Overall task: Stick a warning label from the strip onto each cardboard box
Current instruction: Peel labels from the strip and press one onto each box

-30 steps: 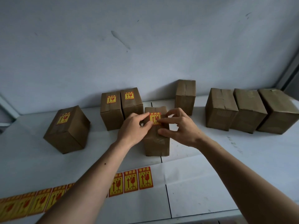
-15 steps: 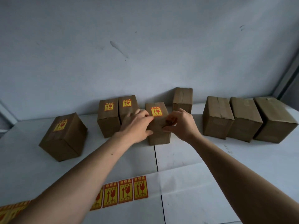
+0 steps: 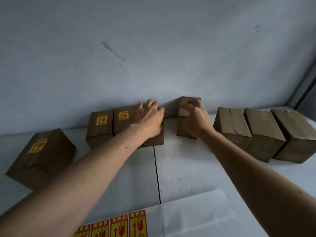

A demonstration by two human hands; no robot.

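Observation:
My left hand (image 3: 150,117) lies over the top of a cardboard box (image 3: 154,141) and hides its label; the box stands against two labelled boxes (image 3: 99,132) (image 3: 122,127). Another labelled box (image 3: 41,158) sits tilted at the far left. My right hand (image 3: 195,118) grips a plain box (image 3: 185,132) by the wall. Three plain boxes (image 3: 230,127) (image 3: 263,134) (image 3: 294,134) stand side by side on the right. The strip of red and yellow warning labels (image 3: 119,226) lies at the near edge.
The white table (image 3: 179,168) has a seam down its middle. Bare white backing paper (image 3: 193,212) extends right from the label strip. A grey wall (image 3: 153,57) rises right behind the boxes, with a metal frame (image 3: 302,86) at the far right.
The labelled box went from the table's middle back to the row of labelled boxes, my left hand still on it. My right hand left it and took the plain box by the wall.

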